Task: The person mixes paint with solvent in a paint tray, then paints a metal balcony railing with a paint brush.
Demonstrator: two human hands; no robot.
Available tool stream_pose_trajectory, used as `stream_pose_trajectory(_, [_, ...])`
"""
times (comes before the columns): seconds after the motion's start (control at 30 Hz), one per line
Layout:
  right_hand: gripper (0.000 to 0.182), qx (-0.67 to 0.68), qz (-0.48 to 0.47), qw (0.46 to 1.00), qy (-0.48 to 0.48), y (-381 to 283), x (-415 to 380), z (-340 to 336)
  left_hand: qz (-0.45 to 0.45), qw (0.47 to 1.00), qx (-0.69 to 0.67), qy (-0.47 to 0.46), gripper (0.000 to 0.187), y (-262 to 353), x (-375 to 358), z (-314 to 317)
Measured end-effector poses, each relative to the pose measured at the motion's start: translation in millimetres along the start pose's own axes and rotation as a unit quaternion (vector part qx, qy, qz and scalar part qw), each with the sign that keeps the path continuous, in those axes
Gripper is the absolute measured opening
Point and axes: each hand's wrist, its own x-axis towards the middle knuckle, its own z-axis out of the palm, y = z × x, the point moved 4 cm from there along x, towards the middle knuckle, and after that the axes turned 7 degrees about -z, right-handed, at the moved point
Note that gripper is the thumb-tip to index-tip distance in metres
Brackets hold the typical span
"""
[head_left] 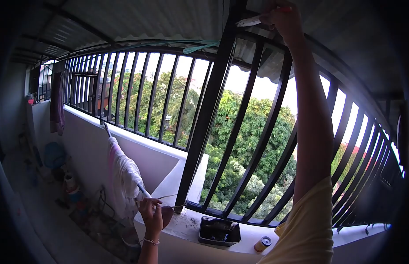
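Note:
My right hand (281,20) is raised high at the top of the view. It is closed around a paintbrush (249,21), whose pale, stained head reaches left to the thick black post (213,94). A bit of red shows by the fingers. Low in the middle, my left hand (151,215) has its fingers curled at the near end of a pole (143,190). White cloth (123,176) hangs over that pole. A thin wire loop passes close by the hand towards the foot of the post.
On the white ledge (193,231) stand a black tray (219,240) with dark liquid in it and a small can (262,244). Black railing bars (239,127) rise from the wall. A purple cloth (57,105) hangs at left. Buckets and clutter lie on the floor below.

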Motion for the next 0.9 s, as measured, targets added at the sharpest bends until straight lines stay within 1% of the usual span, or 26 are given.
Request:
stream_pose_trajectory(0.07, [0.022,-0.010,-0.012,1.000,0.005,-3.5,8.2,-1.9,-0.008,1.000,-0.007,0.002,0.006,0.5,0.7,-1.7])
stream_pose_trajectory(0.23, [0.022,-0.042,-0.031,0.998,0.019,-31.5,6.0,23.0,0.011,1.000,0.015,0.004,0.007,10.4,-1.1,2.9])
stream_pose_trajectory(0.37, [0.022,-0.066,-0.038,0.997,0.029,-64.6,-5.9,41.1,0.020,0.999,0.029,-0.008,0.006,12.9,-5.4,8.4])
stream_pose_trajectory(0.43, [0.022,-0.071,-0.040,0.996,0.031,-65.5,-10.2,41.1,0.022,0.999,0.022,-0.017,0.005,12.1,-7.6,12.0])
stream_pose_trajectory(0.5, [0.021,0.005,0.004,0.998,0.063,-68.0,-22.9,41.8,0.010,1.000,0.014,-0.024,0.006,12.5,-9.8,13.9])
stream_pose_trajectory(0.53, [0.021,0.006,0.007,0.998,0.063,-73.3,-28.5,41.0,-0.001,1.000,0.005,-0.028,0.006,12.2,-10.2,14.2])
stream_pose_trajectory(0.6, [0.018,0.050,0.146,0.987,0.046,-74.4,-39.9,40.0,0.006,1.000,0.009,-0.029,0.006,12.2,-11.7,15.0])
stream_pose_trajectory(0.63, [0.018,0.050,0.146,0.987,0.045,-76.9,-38.8,34.0,0.014,0.999,0.013,-0.029,0.006,13.6,-12.3,15.6])
stream_pose_trajectory(0.7, [0.016,0.175,0.247,0.953,-0.002,-72.9,-35.3,21.3,0.011,0.999,0.011,-0.034,0.006,19.4,-12.7,14.8])
stream_pose_trajectory(0.73, [0.016,0.173,0.246,0.954,-0.001,-67.6,-33.1,12.5,0.008,0.999,0.010,-0.039,0.007,21.6,-12.1,15.2])
stream_pose_trajectory(0.8, [0.021,0.212,0.147,0.966,0.028,-59.9,-25.0,-3.7,0.004,0.999,-0.010,-0.039,0.007,19.8,-11.6,20.6])
stream_pose_trajectory(0.83, [0.021,0.210,0.149,0.966,0.027,-57.7,-26.0,-4.8,-0.001,0.999,-0.029,-0.040,0.007,19.2,-12.5,22.9])
stream_pose_trajectory(0.9, [0.022,0.141,0.118,0.983,0.027,-56.6,-30.2,-7.7,0.005,0.999,-0.026,-0.045,0.007,23.5,-13.7,28.8])
